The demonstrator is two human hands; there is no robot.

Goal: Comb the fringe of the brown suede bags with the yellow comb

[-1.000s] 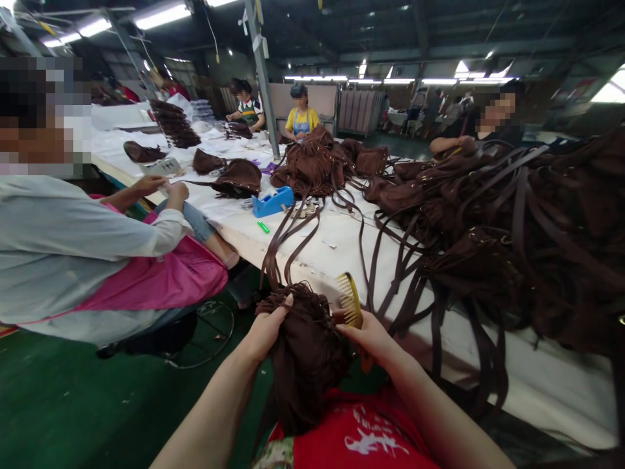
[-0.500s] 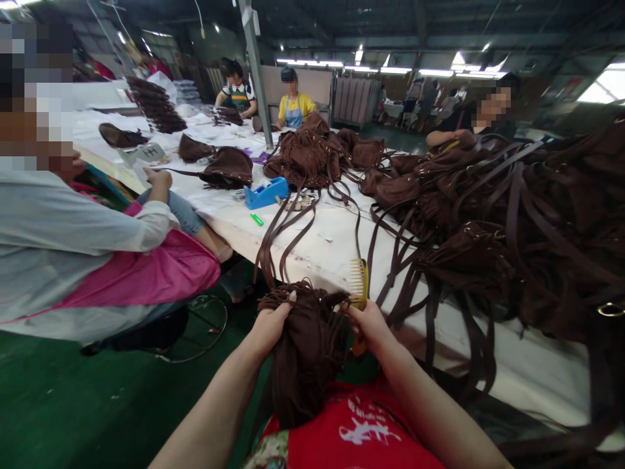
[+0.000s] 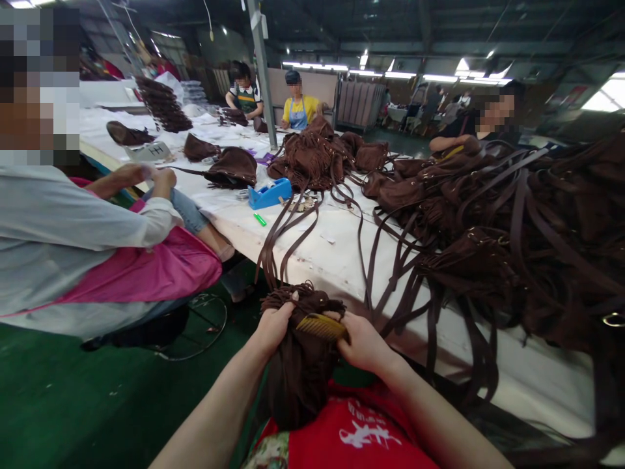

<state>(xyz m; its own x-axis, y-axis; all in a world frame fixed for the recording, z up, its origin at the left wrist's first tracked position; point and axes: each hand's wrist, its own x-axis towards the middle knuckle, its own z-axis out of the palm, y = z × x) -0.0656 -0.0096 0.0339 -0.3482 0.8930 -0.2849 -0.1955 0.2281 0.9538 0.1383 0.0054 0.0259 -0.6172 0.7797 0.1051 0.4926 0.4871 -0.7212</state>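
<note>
Fringed brown bag (image 3: 300, 378), held off the table (image 3: 336, 251), before its near edge, between two hands.
Left to right: left hand (image 3: 273, 327), closed on the bag's upper left side, thumb over the fringe; yellow comb (image 3: 319, 327), laid across the bag's upper front, contact of teeth unclear; right hand (image 3: 364, 342), closed around the comb's right end, beside the bag. On the surface, left to right: dark brown pouch bag (image 3: 234, 167), contents hidden; green marker (image 3: 260, 219), near the near edge; blue tape dispenser (image 3: 269, 194), just behind the marker; large heap of brown bags (image 3: 488, 215), right end, straps hanging over the near edge, contents hidden.
</note>
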